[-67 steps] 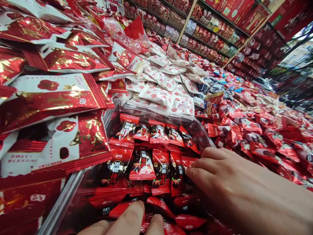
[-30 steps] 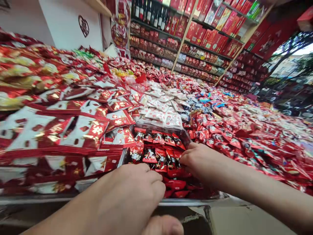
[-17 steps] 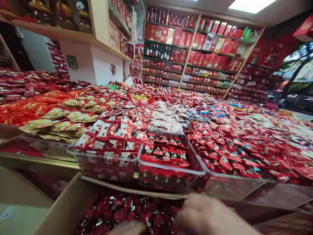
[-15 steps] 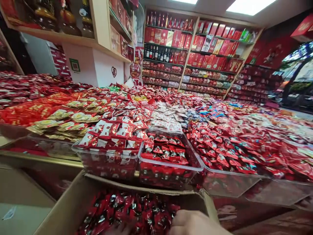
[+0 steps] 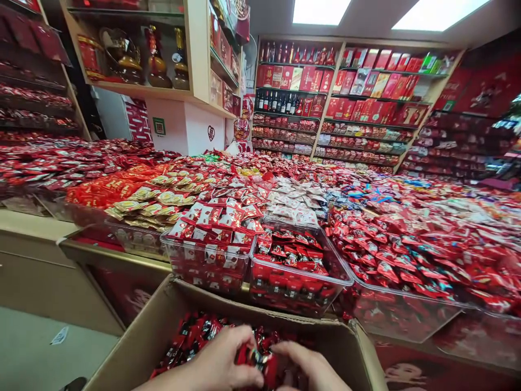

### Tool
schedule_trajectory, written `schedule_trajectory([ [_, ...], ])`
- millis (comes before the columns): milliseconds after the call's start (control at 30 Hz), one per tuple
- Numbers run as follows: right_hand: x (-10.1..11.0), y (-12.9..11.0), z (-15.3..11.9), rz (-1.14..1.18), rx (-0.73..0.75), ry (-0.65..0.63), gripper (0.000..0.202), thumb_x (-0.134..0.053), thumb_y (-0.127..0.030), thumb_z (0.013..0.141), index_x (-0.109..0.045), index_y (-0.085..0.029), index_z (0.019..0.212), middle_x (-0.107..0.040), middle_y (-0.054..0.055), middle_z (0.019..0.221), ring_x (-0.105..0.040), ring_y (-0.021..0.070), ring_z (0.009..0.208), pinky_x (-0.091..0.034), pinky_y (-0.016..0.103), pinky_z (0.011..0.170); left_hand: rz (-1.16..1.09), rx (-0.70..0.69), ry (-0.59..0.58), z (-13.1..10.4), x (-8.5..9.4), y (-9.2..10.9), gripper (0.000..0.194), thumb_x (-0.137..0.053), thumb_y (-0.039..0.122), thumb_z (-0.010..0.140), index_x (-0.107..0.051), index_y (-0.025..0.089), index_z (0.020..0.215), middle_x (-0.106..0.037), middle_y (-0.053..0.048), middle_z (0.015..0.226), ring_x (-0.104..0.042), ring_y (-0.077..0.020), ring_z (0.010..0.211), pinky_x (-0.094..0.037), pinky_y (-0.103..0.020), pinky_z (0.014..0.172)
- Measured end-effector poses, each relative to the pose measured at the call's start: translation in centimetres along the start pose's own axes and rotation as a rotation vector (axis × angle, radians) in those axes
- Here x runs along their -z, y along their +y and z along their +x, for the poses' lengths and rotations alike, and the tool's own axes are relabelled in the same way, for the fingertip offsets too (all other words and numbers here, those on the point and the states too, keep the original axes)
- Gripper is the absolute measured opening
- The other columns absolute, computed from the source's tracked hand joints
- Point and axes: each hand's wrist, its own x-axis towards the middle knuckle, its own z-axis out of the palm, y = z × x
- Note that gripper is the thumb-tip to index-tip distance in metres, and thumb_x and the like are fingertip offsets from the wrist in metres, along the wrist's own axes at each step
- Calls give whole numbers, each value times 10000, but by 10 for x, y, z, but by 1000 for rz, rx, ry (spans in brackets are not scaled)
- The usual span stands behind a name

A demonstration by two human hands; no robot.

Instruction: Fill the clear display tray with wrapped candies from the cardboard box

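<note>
An open cardboard box (image 5: 228, 301) stands at the bottom centre, with many red and black wrapped candies (image 5: 195, 336) inside. Over these, my left hand (image 5: 230, 355) curls its fingers and thumb around a few red candy packets. My right hand (image 5: 307, 366) is close beside it on the right, its fingers bent against the same packets; its lower part leaves the frame. Just behind the box sits a clear plastic bin (image 5: 303, 277) partly filled with red packets. To its left, another clear bin (image 5: 207, 260) is heaped with red and white packets.
Heaped candy bins (image 5: 391, 255) spread across the display right and left. Wall shelves (image 5: 325, 98) hold bottles and red boxes behind. A wooden cabinet (image 5: 195, 54) juts out at upper left. A scrap of paper (image 5: 60, 335) lies on the floor.
Both hands have risen from low in the box and come together with candy packets between them. The view has turned left, so the box and bins appear farther right.
</note>
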Motion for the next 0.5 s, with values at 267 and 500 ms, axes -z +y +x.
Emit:
schedule_trajectory([
  [267,18,-56,16,410,55,270,202,-563,-356,747,-562,-154,751,-548,-16,617,-445,85,558,-348,200,528,-807,-25,-20,8,22,61,246,-585,261,732,-442,165,908,-620,6,678,-580,-111,570,-372,-171,473],
  [500,18,-49,14,481,66,362,189,-587,-336,738,-579,-149,758,-552,-18,623,-449,78,574,-350,199,551,-941,-6,-33,11,19,55,344,-540,294,785,-426,147,1074,-656,-59,774,-645,-159,665,-446,-201,535],
])
